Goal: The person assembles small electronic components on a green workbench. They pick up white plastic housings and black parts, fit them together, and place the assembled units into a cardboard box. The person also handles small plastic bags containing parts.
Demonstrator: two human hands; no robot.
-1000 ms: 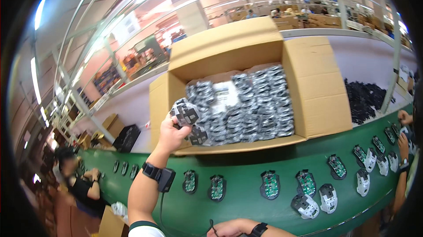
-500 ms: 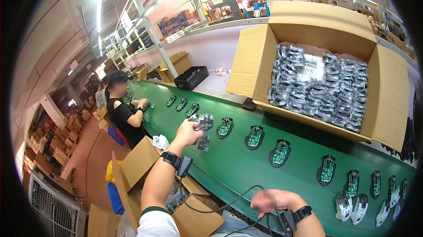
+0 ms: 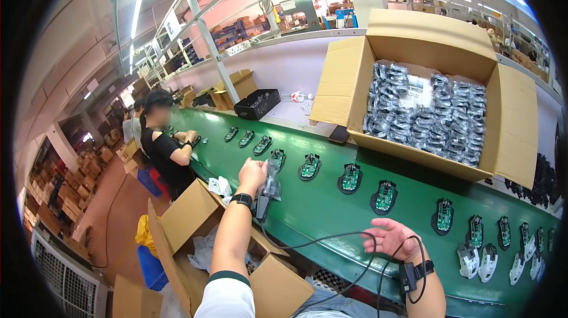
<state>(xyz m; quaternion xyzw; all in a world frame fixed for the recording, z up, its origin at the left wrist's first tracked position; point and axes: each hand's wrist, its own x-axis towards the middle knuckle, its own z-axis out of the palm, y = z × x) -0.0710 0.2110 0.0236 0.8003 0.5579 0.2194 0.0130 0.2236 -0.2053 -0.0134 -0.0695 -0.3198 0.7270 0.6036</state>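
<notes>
My left hand [image 3: 254, 173] is closed on a clear plastic bag [image 3: 272, 183] with dark parts inside, held over the green belt [image 3: 319, 217]. Just beyond it lies a computer mouse base with a green circuit board [image 3: 277, 158], partly hidden by the bag and hand. My right hand [image 3: 393, 239] is raised over the near side of the belt, palm up, fingers apart and holding nothing. Further mouse bases, such as this one [image 3: 384, 196], form a row along the belt. Pale mouse shells [image 3: 488, 262] lie at the right, beside several bases.
A large open carton [image 3: 435, 170] of bagged dark parts stands behind the belt. Another open carton [image 3: 183, 217] is on my near left, beside a blue bin [image 3: 152, 268]. A black box [image 3: 257, 105] sits at the back. Another person [image 3: 163, 146] works further left. Cables hang between my wrists.
My right hand has risen and moved right, its fingers now spread. The left hand still holds the bag, now hanging closer to a mouse base. The camera view has shifted slightly.
</notes>
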